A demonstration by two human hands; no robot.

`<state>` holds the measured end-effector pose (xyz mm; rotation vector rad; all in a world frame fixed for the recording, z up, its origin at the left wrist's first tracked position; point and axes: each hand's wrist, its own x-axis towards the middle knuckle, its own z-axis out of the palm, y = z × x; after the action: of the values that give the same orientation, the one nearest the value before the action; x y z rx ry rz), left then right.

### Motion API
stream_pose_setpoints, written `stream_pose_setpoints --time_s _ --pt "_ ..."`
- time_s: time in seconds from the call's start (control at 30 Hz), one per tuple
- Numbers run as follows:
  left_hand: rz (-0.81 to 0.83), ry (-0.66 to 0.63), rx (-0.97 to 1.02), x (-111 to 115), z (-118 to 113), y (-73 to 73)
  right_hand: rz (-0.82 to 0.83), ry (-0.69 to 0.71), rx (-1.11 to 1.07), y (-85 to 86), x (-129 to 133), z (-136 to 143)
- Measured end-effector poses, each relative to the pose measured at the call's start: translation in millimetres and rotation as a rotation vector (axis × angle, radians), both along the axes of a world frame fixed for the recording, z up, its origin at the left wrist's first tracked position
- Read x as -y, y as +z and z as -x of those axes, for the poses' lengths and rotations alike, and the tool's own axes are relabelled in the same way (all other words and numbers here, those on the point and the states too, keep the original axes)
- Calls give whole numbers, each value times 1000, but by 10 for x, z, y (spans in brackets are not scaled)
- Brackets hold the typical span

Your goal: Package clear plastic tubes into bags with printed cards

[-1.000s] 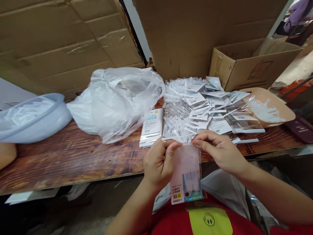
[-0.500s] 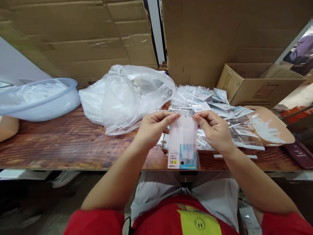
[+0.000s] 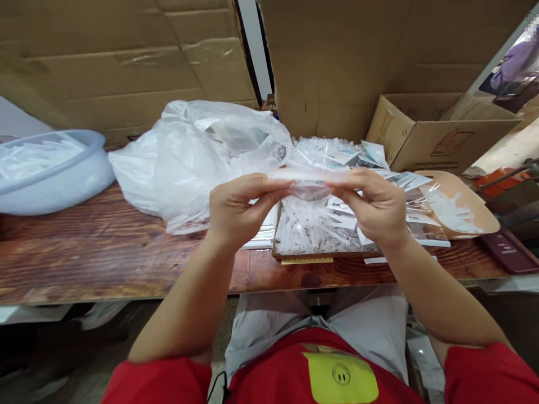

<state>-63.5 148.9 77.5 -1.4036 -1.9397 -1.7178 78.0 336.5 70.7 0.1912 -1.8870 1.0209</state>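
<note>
My left hand [image 3: 244, 207] and my right hand [image 3: 373, 205] pinch the two sides of a clear plastic packet [image 3: 311, 192] with thumbs and fingers. The packet is seen almost edge-on, with a pale strip along its top and a bulging lower side; its printed face is hidden. Below it lies a shallow cardboard tray [image 3: 278, 253] full of small white translucent plastic pieces [image 3: 311, 230]. Several filled clear packets with white cards [image 3: 415, 182] lie at the tray's right side, beyond my right hand. A crumpled white plastic bag [image 3: 181, 163] sits left of the tray.
A pale blue basin [image 3: 63, 188] of white pieces stands far left. On the right are an open cardboard box [image 3: 467, 137], a tan tray [image 3: 484, 210] with white pieces and a dark red object [image 3: 511, 249]. Large cardboard sheets [image 3: 337, 62] rise behind the wooden table [image 3: 126, 258].
Both hands have lifted the packet and tipped it from showing its printed face to nearly edge-on. The hands are now farther apart, and the view has shifted slightly.
</note>
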Motion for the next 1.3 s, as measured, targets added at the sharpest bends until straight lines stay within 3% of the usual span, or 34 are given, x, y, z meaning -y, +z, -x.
stream_pose_setpoints --time_s 0.1,0.2,0.27,0.33,0.4,0.47,0.6,0.7,0.8,0.9,1.07,1.3 --pt "88 -96 -255 225 -56 -92 -167 108 5 -131 30 -192" --pt "239 -187 -204 504 -252 -318 -299 170 146 -405 50 -439" --pt "410 -125 38 676 -424 -486 -337 167 211 -594 67 -588" --pt "572 -165 466 793 -590 -627 -352 164 251 -739 92 -702" --pt "645 -239 880 826 -729 -744 -359 162 279 -829 118 -776" --pt "638 -258 1103 774 -837 -854 -387 161 299 -878 137 -820" --pt "572 -193 1141 570 -974 -1045 -518 180 313 -874 108 -883" --pt "563 -168 1176 470 -1022 -1103 -614 211 455 -741 52 -926" --pt "556 -165 1198 433 -1051 -1107 -552 176 662 -542 85 -911" --pt "543 -149 1163 416 -1079 -1115 -545 138 712 -443 265 -827" --pt "460 -182 1217 394 -1093 -1147 -627 209 775 -592 609 -705" --pt "391 -236 1290 363 -1074 -1099 -556 93 769 -664 767 -708"
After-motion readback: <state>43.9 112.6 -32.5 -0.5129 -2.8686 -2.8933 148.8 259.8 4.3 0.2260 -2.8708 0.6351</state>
